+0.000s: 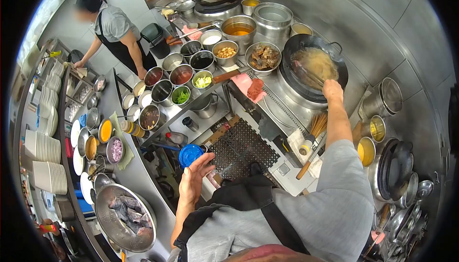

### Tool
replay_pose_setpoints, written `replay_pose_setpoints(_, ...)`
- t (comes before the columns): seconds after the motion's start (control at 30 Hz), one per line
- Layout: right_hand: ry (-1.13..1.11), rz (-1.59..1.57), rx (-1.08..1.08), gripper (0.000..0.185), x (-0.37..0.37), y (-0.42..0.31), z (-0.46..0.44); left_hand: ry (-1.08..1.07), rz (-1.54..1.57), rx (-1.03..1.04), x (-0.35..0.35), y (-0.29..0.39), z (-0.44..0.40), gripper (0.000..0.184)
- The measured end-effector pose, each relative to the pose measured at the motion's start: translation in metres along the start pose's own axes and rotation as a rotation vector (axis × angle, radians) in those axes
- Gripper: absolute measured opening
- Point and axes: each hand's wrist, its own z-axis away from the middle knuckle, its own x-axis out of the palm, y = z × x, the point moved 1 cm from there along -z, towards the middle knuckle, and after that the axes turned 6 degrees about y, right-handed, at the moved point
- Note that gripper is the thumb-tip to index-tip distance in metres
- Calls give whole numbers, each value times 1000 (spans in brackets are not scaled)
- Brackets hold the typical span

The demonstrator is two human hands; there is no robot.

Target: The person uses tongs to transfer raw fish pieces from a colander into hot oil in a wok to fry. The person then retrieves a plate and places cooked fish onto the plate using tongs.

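My right hand is closed round the end of a long, thin cooking utensil that reaches into the wok. Its kind cannot be made out. Cloudy brown, bubbling liquid fills the wok, with a dark piece near its left side. Fingers stretched out, my left hand hovers in front of my body and holds nothing. Just beyond its fingertips shows a round blue lid; whether they touch is unclear. Left of the wok stands a metal bowl of browned pieces.
Metal pots of sauces, chopped greens and garlic-like cloves crowd the counter. A large bowl of raw fish pieces stands at lower left. A co-worker is at the far left. A black perforated mat covers the floor.
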Motion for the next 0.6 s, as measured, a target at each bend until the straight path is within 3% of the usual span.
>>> replay_pose_setpoints(0.27, 4, -167, 103, 33, -63, -3, 23, -65, 39, 31, -5, 1, -1, 78)
replay_pose_setpoints(0.33, 161, -281, 108, 42, -81, -3, 32, -80, 55, 40, -7, 1, 0, 77)
replay_pose_setpoints(0.47, 386, -500, -26, 50, -86, -5, 65, -228, 17, 55, -11, 9, 5, 77)
replay_pose_setpoints(0.57, 287, -703, -119, 57, -75, -47, 105, -269, -85, 85, -19, 11, 14, 72)
replay_pose_setpoints(0.6, 219, -701, -205, 60, -78, -73, 125, -262, -35, 100, -20, 19, 22, 60)
